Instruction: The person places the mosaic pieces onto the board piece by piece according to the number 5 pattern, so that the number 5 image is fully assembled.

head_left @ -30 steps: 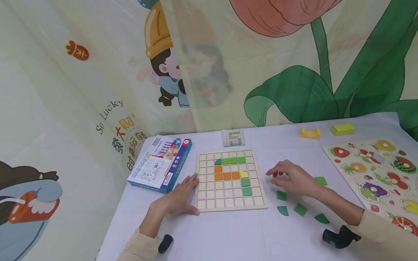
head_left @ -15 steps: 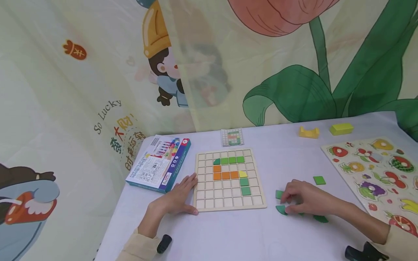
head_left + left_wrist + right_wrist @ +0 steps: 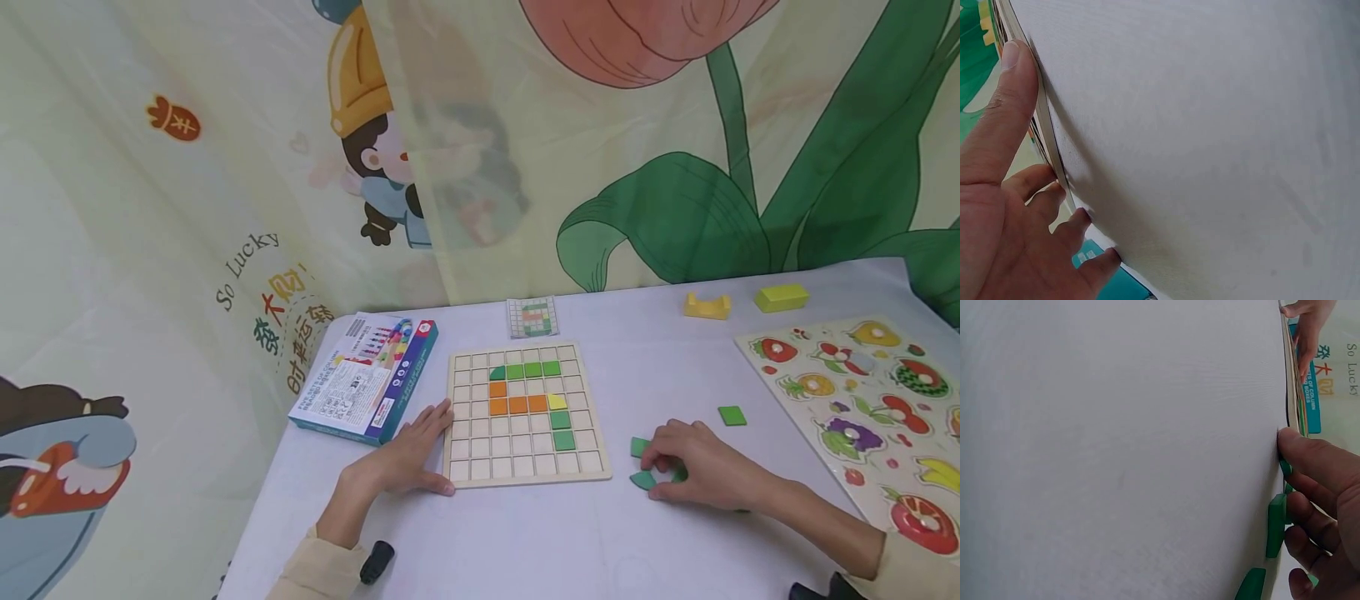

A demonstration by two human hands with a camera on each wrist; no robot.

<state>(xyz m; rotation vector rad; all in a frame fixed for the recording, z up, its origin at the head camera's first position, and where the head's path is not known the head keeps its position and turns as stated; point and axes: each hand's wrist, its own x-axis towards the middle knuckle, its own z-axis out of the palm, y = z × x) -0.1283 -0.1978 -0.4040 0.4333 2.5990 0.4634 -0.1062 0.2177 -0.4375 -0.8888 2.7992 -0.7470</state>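
A square wooden grid board [image 3: 465, 471] lies on the table, with orange, yellow and green tiles in some cells. The left hand [image 3: 408, 454] rests at its left edge, fingers extended; in the left wrist view the thumb [image 3: 1019, 81] touches the board's side. Right of the board, the right hand [image 3: 705, 467] is low among loose green tiles. Its thumb and index finger pinch a green quarter-round tile [image 3: 642, 480]. A green square tile [image 3: 640, 447] lies by the fingertips, and other green tiles are partly hidden under the hand. Another green square [image 3: 732, 416] lies farther back.
A small pattern card [image 3: 532, 317] lies behind the board. A flat box [image 3: 360, 375] is at the left. Fruit-printed sheet [image 3: 862, 417] lies at the right, with a yellow bridge-shaped block [image 3: 707, 306] and a yellow-green block [image 3: 782, 297] farther back.
The right hand has moved from beside the board down and right to the loose green tiles, and its thumb and index finger have closed on the quarter-round one. The left hand stays put.
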